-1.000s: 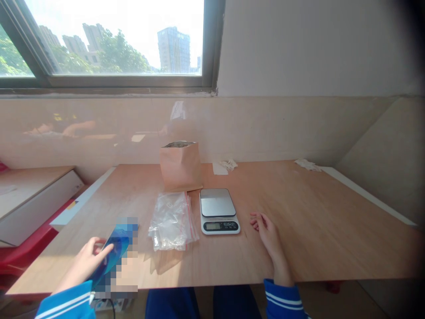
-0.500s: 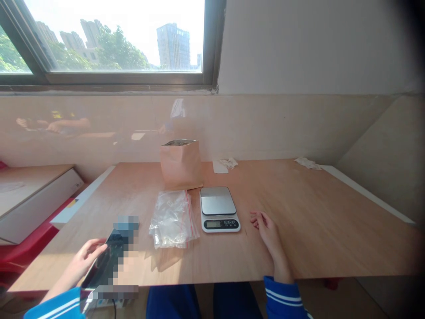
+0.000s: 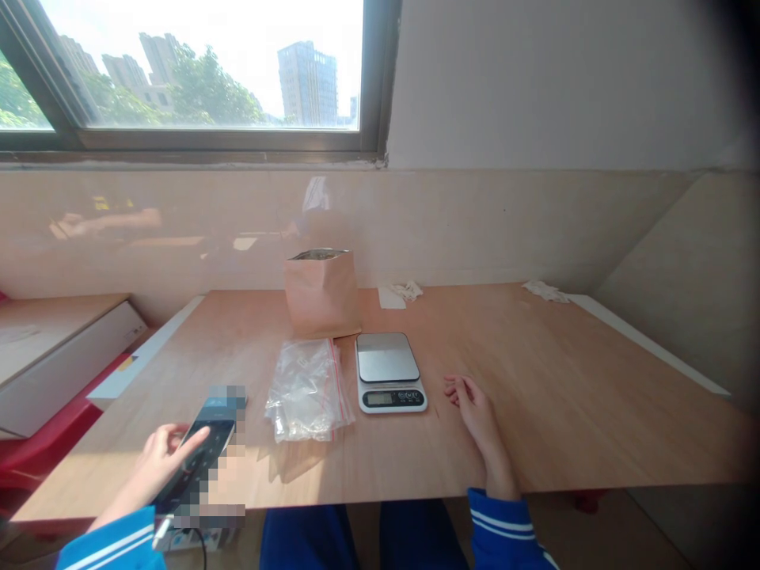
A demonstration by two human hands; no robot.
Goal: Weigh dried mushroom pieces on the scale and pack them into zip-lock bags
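Note:
My left hand (image 3: 169, 459) is closed round the left edge of a dark phone (image 3: 207, 447), its thumb stretched over the screen. Part of the phone is blurred by pixel blocks, and a cable runs from its lower end. My right hand (image 3: 469, 400) rests on the wooden table with loosely curled fingers and holds nothing. Just left of it sits a kitchen scale (image 3: 389, 368) with a bare silver platform. Between the phone and the scale lies a stack of clear zip bags (image 3: 309, 392). Behind them a brown paper bag (image 3: 324, 293) stands upright with its top open.
A white card (image 3: 390, 298) and crumpled tissue (image 3: 411, 290) lie at the table's back edge. Another crumpled tissue (image 3: 546, 291) is farther right. A second table (image 3: 53, 340) and a red stool (image 3: 53, 443) stand to the left. The wooden tabletop (image 3: 570, 396) extends to the right.
My left thumb has moved right, farther over the phone's screen, which now shows lit content. My right hand stays in place; the view has shifted slightly.

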